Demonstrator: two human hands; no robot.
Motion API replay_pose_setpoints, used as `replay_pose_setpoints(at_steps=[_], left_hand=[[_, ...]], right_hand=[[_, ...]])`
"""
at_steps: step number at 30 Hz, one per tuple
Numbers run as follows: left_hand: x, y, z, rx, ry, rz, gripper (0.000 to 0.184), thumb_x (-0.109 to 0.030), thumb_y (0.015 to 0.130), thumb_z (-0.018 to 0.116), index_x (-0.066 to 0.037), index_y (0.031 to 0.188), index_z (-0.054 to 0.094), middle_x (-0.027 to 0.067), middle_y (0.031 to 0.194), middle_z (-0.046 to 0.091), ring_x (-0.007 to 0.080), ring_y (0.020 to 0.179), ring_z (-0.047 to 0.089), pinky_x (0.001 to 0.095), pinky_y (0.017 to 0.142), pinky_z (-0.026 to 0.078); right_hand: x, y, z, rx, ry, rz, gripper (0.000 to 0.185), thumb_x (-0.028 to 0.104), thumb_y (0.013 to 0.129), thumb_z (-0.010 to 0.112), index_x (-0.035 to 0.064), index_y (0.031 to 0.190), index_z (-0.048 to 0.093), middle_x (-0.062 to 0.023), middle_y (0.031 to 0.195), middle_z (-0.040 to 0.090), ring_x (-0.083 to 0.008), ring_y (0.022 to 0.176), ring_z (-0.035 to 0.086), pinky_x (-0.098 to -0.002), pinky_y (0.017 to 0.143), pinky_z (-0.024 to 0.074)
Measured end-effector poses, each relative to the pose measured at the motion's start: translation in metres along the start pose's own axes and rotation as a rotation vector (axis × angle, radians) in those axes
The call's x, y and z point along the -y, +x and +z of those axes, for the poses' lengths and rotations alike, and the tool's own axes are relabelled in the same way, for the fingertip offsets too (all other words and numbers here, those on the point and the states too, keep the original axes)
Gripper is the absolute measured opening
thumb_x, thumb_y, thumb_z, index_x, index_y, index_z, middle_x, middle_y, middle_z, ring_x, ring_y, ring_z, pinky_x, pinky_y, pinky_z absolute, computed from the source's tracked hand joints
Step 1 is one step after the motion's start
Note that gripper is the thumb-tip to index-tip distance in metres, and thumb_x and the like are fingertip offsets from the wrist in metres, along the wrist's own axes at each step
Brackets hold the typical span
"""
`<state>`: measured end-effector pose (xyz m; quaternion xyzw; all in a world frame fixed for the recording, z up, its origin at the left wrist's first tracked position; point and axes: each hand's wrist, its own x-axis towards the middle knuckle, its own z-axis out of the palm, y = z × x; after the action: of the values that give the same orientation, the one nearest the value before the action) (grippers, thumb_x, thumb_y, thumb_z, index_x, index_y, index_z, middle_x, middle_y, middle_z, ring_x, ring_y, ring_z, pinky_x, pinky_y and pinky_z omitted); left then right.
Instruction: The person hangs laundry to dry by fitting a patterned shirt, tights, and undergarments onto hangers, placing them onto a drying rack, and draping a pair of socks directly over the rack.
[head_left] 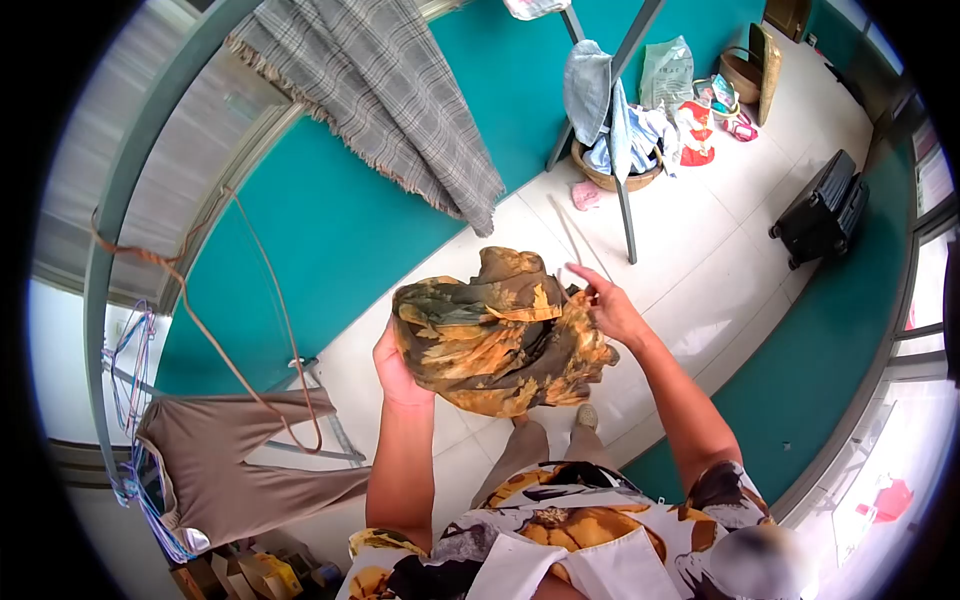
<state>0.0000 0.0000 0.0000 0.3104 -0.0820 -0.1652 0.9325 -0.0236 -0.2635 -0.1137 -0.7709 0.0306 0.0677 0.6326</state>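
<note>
Bunched up in front of my body is a thin brown, green and yellow leaf-patterned garment; its folds hide its exact kind. My left hand grips its left edge, with the fingers hidden behind the cloth. At the opposite side my right hand is closed on the fabric, its index finger partly raised. Thin pale lines, perhaps part of a hanger, rise beside that finger; I cannot make out whether the hand touches them.
A grey plaid cloth hangs from a metal frame. Brown trousers hang at lower left, near a looped brown cord. A basket of clothes stands beside the rack's legs. A black suitcase lies by the right wall.
</note>
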Motion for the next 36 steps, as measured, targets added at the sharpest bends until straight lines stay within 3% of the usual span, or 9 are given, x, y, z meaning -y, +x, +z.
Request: replay_pose_setpoints(at_steps=[3,7,13,19,23,27,31,33,36], left_hand=[[0.016,-0.031,-0.012,-0.038,-0.195,-0.028,0.031,-0.023,0.09,0.036,-0.002,0.106,0.052,0.012,0.107,0.056,0.0233,0.097,0.054,0.0368,0.085,0.043],[-0.033,-0.07,-0.037,-0.105,-0.198,-0.087,0.03,-0.023,0.09,0.039,-0.002,0.106,0.053,0.0104,0.108,0.056,0.0235,0.097,0.054,0.0381,0.086,0.043],[-0.073,-0.145,-0.101,-0.521,-0.08,0.001,0.03,-0.022,0.091,0.036,-0.005,0.113,0.045,0.0085,0.112,0.052,0.0242,0.103,0.05,0.0409,0.088,0.041],[-0.107,-0.19,-0.139,-0.642,0.106,0.22,0.026,-0.008,0.088,0.043,-0.003,0.112,0.045,0.0087,0.105,0.054,0.0176,0.095,0.054,0.0324,0.081,0.046],[-0.159,-0.218,-0.118,-0.673,0.382,0.269,0.022,-0.008,0.087,0.044,-0.002,0.107,0.051,0.0068,0.093,0.059,0.0148,0.083,0.057,0.0275,0.071,0.048],[-0.165,-0.228,-0.091,-0.681,0.615,0.289,0.022,-0.01,0.087,0.042,-0.004,0.103,0.054,0.0051,0.09,0.059,0.0121,0.08,0.056,0.0252,0.067,0.045],[-0.174,-0.242,-0.119,-0.743,1.023,0.074,0.031,-0.023,0.08,0.042,-0.006,0.102,0.056,0.0064,0.09,0.06,0.0174,0.087,0.055,0.0305,0.072,0.041],[-0.159,-0.249,-0.108,-0.653,1.741,-0.486,0.037,-0.033,0.08,0.045,-0.006,0.102,0.056,0.0111,0.1,0.059,0.0223,0.097,0.053,0.0333,0.077,0.041],[-0.089,-0.227,-0.109,-0.543,1.692,-0.151,0.047,-0.038,0.078,0.053,-0.005,0.111,0.049,0.016,0.115,0.05,0.0263,0.112,0.044,0.0372,0.091,0.035]], right_hand=[[-0.003,-0.017,-0.008,0.261,-0.042,-0.034,0.03,-0.011,0.072,0.049,0.0039,0.095,0.061,-0.0018,0.071,0.059,-0.0075,0.066,0.048,-0.021,0.063,0.0418],[0.044,-0.024,0.037,0.093,0.235,-0.073,0.013,-0.002,0.079,0.048,-0.0004,0.079,0.061,-0.0009,0.073,0.061,-0.0074,0.063,0.051,-0.022,0.062,0.0435],[0.125,-0.045,0.04,-0.195,0.144,-0.098,0.014,-0.002,0.078,0.048,0.0006,0.08,0.061,-0.0001,0.074,0.061,-0.0068,0.067,0.051,-0.021,0.063,0.041],[0.154,-0.026,0.074,-0.104,-0.092,-0.31,0.013,0.001,0.079,0.049,0.0012,0.081,0.062,0.0013,0.071,0.059,-0.004,0.061,0.048,-0.0185,0.056,0.0381],[0.195,-0.048,0.098,0.033,0.027,-0.13,0.012,0.003,0.08,0.05,-0.0011,0.082,0.061,-0.0004,0.072,0.06,-0.0035,0.055,0.048,-0.0193,0.049,0.0374],[0.172,-0.026,0.086,0.086,0.007,-0.235,0.01,0.005,0.08,0.051,0.0049,0.081,0.061,0.0055,0.061,0.052,-0.0014,0.045,0.036,-0.0188,0.04,0.028],[0.198,-0.038,0.112,0.225,0.166,-0.221,0.016,0.001,0.082,0.042,0.0074,0.081,0.056,0.0046,0.06,0.05,-0.0014,0.04,0.032,-0.0185,0.035,0.0214],[0.201,-0.047,0.134,0.308,0.277,-0.204,0.015,0.001,0.083,0.042,0.0077,0.082,0.055,0.0038,0.059,0.049,-0.0024,0.037,0.029,-0.0193,0.034,0.0197],[0.191,-0.05,0.159,0.526,0.432,-0.052,0.012,0.002,0.084,0.044,0.0077,0.086,0.054,0.0032,0.06,0.05,-0.0034,0.036,0.03,-0.0192,0.034,0.0194]])
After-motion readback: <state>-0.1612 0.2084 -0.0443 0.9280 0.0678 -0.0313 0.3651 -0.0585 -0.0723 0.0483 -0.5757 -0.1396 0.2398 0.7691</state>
